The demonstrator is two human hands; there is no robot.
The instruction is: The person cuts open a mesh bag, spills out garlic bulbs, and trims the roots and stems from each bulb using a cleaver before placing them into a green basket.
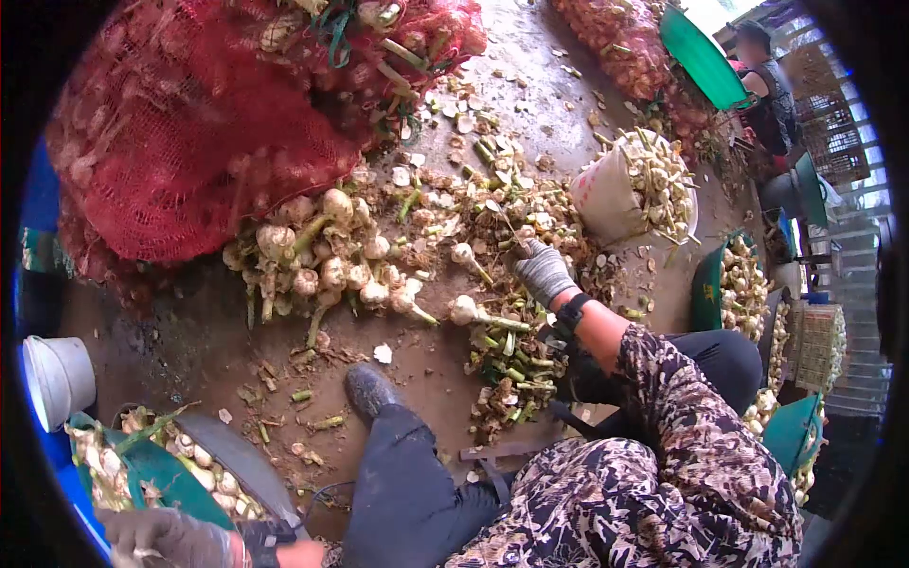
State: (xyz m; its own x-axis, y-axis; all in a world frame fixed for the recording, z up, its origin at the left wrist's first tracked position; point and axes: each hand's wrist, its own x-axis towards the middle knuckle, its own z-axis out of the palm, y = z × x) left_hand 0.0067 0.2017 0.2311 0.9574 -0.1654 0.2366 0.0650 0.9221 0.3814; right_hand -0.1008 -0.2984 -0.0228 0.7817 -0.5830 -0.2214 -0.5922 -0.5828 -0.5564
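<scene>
My right hand (544, 273), in a grey knit glove, is closed over the pile of garlic trimmings (497, 213). A thin, pale piece juts out near its fingertips; what it grips is too small to make out. My left hand (170, 538), also gloved, is at the lower left edge beside a green container (175, 473) of garlic; its fingers are dark and partly cut off. Whole garlic bulbs with stems (327, 260) lie heaped on the floor to the left of my right hand. One garlic bulb (463, 310) with a cut stem lies nearer to me.
Large red mesh sacks of garlic (208, 133) stand at upper left. A white bucket (601, 199) heaped with stems is beyond my right hand. Cut stems (516, 364) lie by my leg. Garlic-filled tubs (705, 284) line the right; another person (769, 95) is at the upper right.
</scene>
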